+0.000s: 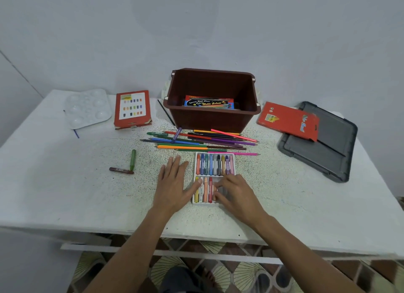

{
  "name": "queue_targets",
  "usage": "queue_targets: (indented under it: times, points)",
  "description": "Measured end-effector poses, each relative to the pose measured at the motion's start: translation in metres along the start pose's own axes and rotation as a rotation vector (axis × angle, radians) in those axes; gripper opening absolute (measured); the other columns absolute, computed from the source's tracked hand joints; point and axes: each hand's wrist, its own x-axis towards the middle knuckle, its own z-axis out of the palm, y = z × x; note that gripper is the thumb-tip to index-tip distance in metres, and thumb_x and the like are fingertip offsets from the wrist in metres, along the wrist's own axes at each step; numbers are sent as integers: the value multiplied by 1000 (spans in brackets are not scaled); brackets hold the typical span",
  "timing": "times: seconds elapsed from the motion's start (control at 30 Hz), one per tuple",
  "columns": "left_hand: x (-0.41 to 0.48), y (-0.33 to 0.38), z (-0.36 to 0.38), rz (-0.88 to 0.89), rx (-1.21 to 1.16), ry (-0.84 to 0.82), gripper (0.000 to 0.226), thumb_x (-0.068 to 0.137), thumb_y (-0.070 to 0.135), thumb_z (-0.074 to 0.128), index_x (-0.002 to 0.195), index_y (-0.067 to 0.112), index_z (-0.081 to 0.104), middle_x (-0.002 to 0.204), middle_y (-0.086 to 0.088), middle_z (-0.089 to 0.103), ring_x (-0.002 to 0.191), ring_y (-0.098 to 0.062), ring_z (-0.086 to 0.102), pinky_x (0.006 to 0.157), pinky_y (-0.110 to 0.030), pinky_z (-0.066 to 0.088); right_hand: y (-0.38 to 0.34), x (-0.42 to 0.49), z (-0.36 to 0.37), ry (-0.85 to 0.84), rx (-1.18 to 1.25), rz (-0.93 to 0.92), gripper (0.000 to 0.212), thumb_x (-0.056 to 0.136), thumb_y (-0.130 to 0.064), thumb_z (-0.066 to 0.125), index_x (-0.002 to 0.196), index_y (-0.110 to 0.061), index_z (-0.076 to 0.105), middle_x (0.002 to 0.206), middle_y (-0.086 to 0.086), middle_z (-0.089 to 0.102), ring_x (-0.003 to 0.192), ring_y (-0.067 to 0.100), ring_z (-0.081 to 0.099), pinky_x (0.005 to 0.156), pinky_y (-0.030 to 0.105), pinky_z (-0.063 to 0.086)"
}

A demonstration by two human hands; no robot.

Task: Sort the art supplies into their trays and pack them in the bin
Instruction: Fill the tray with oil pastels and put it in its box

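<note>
Left hand (172, 183) spread beside crayon tray (215, 153); right hand (238, 194) on it, grip unclear; pencils (196, 141) before bin (209, 122).

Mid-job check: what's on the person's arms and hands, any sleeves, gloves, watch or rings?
Nothing that shows. The left hand and right hand are ungloved, and both forearms are uncovered to the picture's bottom edge, so no sleeve is in view. Neither wrist carries a watch or band. No ring stands out, though the right fingers are blurred.
</note>
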Motion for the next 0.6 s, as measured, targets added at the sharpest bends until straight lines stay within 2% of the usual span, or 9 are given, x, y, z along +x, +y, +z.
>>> queue_targets:
  times: [0.13, 0.23, 0.4, 0.5, 0.6]
  points:
    - [0, 1, 0, 4, -6, 5, 88, 87, 81, 14, 153, 24, 27, 165, -3, 10, 152, -20, -4, 121, -42, -3, 6, -4, 9, 23, -28, -19, 19, 86, -19, 73, 104, -13, 74, 96, 0, 65, 87, 13, 52, 79, 26, 44]
    - [0, 0, 1, 7, -16, 11, 88, 88, 81, 15, 153, 23, 29, 165, -4, 12, 152, -21, -2, 122, -43, -1, 7, -4, 8, -36, -86, -55, 22, 91, -28, 60, 102, -15, 74, 97, -1, 64, 88, 16, 53, 78, 30, 47]
    - [-2, 0, 0, 5, -16, 12, 87, 87, 80, 15, 152, 24, 29, 165, -3, 11, 152, -19, -4, 121, -40, -4, 3, 0, 3, -28, -184, -93, 17, 88, -28, 65, 94, -16, 76, 91, 1, 68, 84, 19, 56, 72, 34, 50]
    - [-1, 1, 0, 5, -22, 15, 88, 87, 81, 14, 153, 24, 28, 165, -2, 10, 152, -18, -5, 120, -39, -5, 6, -8, 4, -19, -177, -80, 33, 96, -38, 48, 104, -18, 73, 100, 0, 66, 92, 17, 54, 77, 34, 50]
    - [0, 0, 0, 6, -12, 12, 88, 87, 81, 13, 153, 25, 28, 165, -1, 9, 152, -17, -5, 120, -37, -7, 9, -22, 3, 10, -139, -52, 39, 99, -41, 44, 119, -17, 67, 117, 5, 63, 107, 20, 53, 88, 35, 49]
